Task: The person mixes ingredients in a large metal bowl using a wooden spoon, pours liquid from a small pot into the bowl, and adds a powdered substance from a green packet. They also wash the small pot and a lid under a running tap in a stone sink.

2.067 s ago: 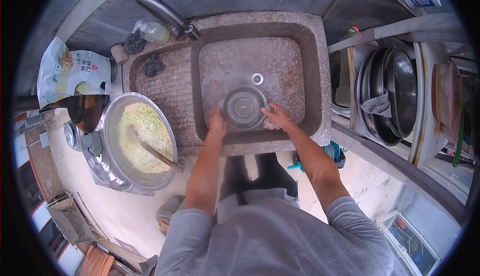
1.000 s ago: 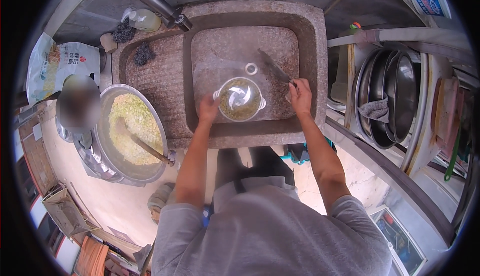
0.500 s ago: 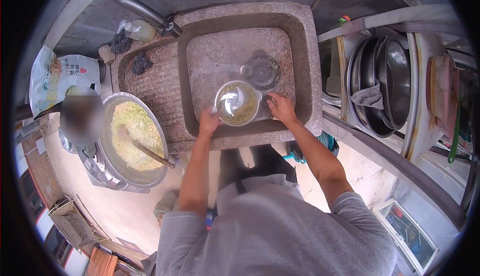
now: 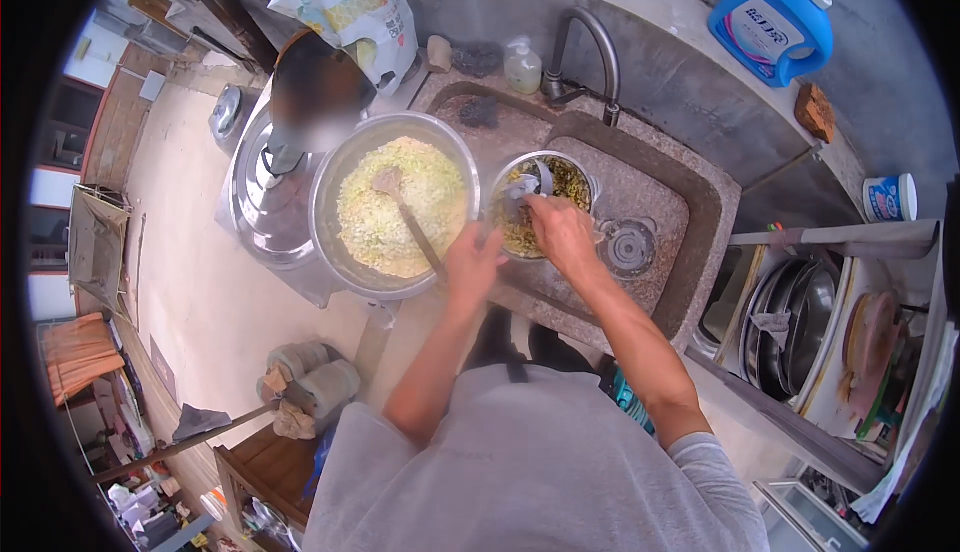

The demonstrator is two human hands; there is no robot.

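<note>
A round metal pot [image 4: 594, 190] of chopped yellow-green and dark bits stands at the sink's left part, near its front edge. My right hand [image 4: 562, 237] reaches over its rim, fingers pinched on a shiny grey metal utensil [image 4: 527, 184] of unclear kind inside it. Left of the pot sits a big metal basin [image 4: 327, 230] heaped with pale chopped food [image 4: 400, 222]. A wooden spoon [image 4: 418, 234] leans in that food, its handle over the near rim. My left hand [image 4: 473, 264] hovers by the basin's right rim and the spoon handle, fingers apart, slightly blurred.
The stone sink [image 4: 705, 202] has a round drain fitting [image 4: 630, 248] and a tap [image 4: 590, 27]. Behind are a soap bottle [image 4: 522, 67], a plastic sack [image 4: 385, 27] and a blue detergent jug [image 4: 775, 27]. Metal pans [image 4: 800, 332] stand racked at right; a lidded pot [image 4: 265, 197] at left.
My view has swung left toward the basin. Both hands held the pot's sides in the sink, under a shiny dome-like top; now its contents show uncovered and my right hand is inside it.
</note>
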